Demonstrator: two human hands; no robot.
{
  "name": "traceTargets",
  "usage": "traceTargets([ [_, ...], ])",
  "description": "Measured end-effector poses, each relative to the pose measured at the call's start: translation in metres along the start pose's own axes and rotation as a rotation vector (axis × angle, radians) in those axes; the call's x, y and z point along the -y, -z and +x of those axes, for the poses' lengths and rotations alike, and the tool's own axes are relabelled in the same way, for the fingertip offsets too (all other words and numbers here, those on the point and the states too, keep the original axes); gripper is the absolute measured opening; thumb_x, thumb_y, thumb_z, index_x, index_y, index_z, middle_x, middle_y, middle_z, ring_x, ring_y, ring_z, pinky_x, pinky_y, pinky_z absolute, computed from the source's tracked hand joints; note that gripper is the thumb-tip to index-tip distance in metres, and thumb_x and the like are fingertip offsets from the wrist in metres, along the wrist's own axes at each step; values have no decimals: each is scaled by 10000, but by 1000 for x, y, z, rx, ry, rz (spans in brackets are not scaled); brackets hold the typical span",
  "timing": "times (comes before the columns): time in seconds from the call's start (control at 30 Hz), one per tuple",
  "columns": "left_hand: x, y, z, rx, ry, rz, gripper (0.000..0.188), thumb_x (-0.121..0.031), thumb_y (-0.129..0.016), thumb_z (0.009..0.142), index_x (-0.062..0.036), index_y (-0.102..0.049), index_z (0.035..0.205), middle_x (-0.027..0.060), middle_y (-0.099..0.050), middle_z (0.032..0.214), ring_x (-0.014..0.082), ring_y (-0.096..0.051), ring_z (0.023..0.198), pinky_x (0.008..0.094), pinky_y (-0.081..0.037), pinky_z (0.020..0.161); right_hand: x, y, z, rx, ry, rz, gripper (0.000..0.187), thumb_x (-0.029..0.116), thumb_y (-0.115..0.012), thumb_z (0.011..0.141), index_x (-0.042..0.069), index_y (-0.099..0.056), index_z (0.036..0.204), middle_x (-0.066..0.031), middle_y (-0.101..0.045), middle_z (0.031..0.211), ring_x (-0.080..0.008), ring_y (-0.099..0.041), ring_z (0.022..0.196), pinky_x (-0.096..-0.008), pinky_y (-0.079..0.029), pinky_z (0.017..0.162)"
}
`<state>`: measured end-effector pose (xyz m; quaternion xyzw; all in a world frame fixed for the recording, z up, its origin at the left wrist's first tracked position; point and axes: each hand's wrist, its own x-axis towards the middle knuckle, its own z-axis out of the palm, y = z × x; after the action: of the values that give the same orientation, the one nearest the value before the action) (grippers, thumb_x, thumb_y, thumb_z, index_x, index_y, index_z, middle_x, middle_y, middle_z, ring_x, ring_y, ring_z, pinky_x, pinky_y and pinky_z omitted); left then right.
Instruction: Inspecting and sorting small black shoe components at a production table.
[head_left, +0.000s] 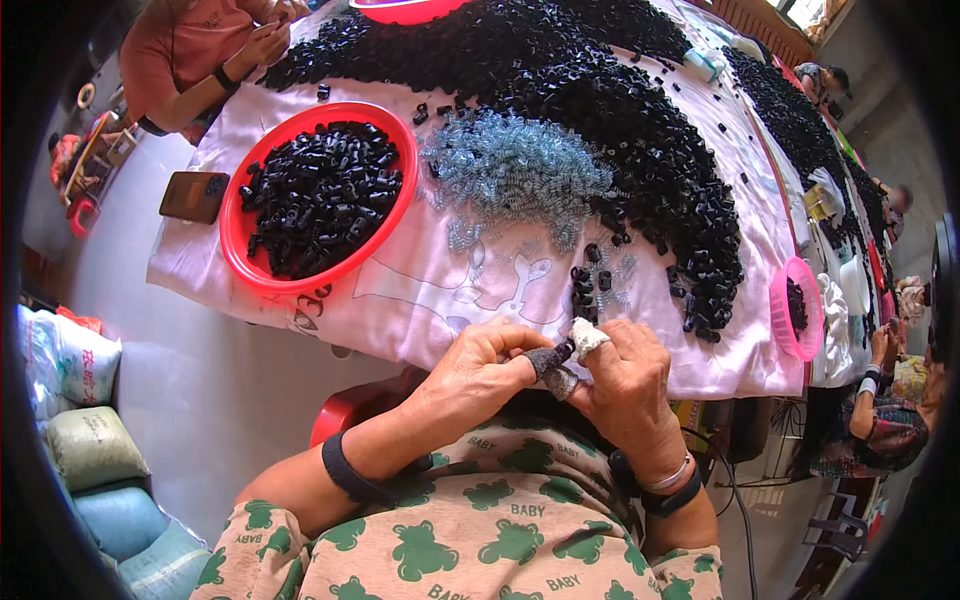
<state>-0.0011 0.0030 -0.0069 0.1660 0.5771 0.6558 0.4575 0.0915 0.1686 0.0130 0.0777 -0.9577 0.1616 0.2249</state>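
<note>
My left hand [478, 375] and my right hand [630, 385] meet at the near edge of the table, fingers pinched together. Between their tips is a small black plastic piece [566, 349], mostly hidden by the fingers. Dark wrapping covers my left thumb; pale and grey wrappings cover my right index finger and thumb. Just beyond the hands lies a short row of black pieces [584, 285], with a few loose coil springs [622, 275] beside it. Farther off is a heap of pale bluish coil springs [515, 170].
A red basin [408, 215] of black pieces stands on the pink cloth [420, 330] at left, beside a phone [194, 197]. A large heap of black pieces [670, 180] curves around the springs. A pink basket [797, 310] sits at right. Co-workers sit at far left and right.
</note>
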Motion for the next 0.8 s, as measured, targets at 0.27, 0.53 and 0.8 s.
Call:
traceTargets([
  [0.27,-3,0,-3,-4,-15,79,231,-134,-597,884,30,-684,1021,4,-561,945,66,-546,830,220,-445,732,-1,-1,-3,50,25,17,248,110,-689,661,-22,-580,841,-141,-575,749,-310,-577,681,-411,-438,624],
  [0.53,-6,-5,-2,-67,-21,190,221,-97,-577,842,32,-700,974,15,-570,939,65,-527,805,228,-433,699,-1,-4,-3,59,23,-18,185,105,-670,658,0,-568,772,-122,-547,705,-288,-558,656,-393,-421,599],
  [0.8,0,-9,0,-107,-23,108,187,-63,-569,843,36,-692,944,-24,-611,818,51,-533,753,223,-447,673,0,-7,-2,76,11,3,249,94,-674,622,-20,-580,823,-129,-541,689,-322,-554,645,-418,-424,599],
])
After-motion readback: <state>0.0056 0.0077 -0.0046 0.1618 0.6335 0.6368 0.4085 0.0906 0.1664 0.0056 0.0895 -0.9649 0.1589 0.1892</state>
